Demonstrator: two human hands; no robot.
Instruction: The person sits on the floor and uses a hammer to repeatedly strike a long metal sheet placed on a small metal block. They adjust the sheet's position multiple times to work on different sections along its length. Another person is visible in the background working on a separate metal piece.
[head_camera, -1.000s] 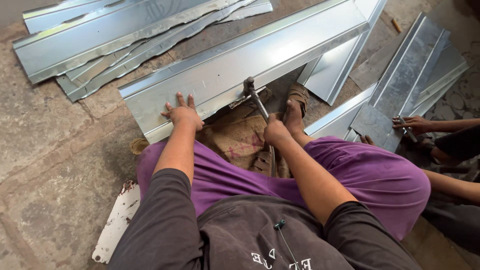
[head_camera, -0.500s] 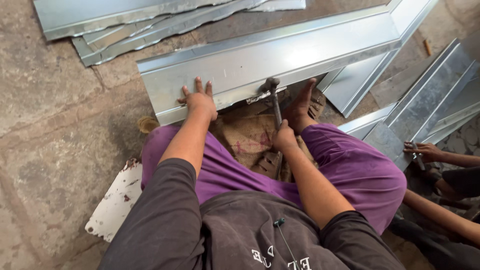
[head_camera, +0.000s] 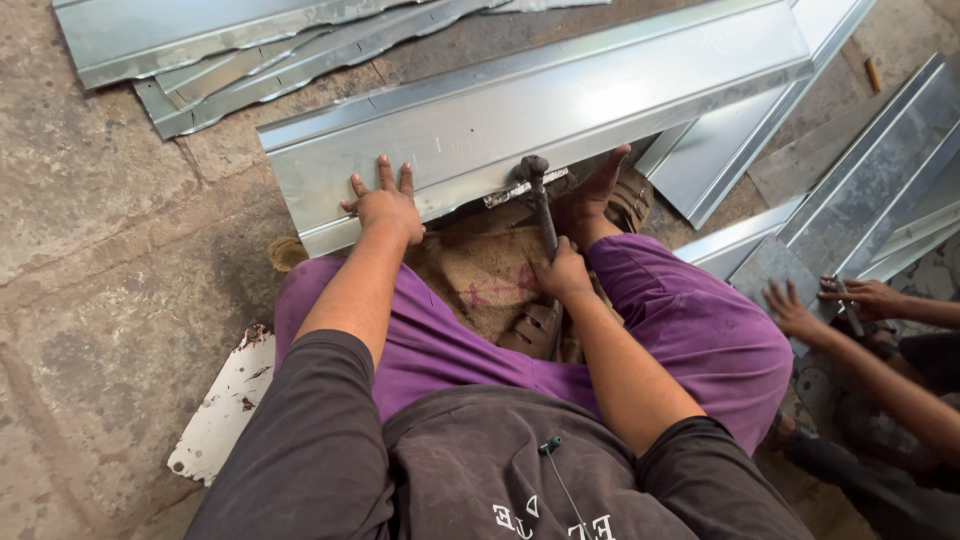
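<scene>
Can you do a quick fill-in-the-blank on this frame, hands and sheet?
1. The left hand lies flat on the metal ____.
2. The right hand grips a ____ by its handle.
3. The hammer head sits at the sheet's ____ edge.
4. The trousers are ____.

Missing: sheet; hammer; near; purple
</scene>
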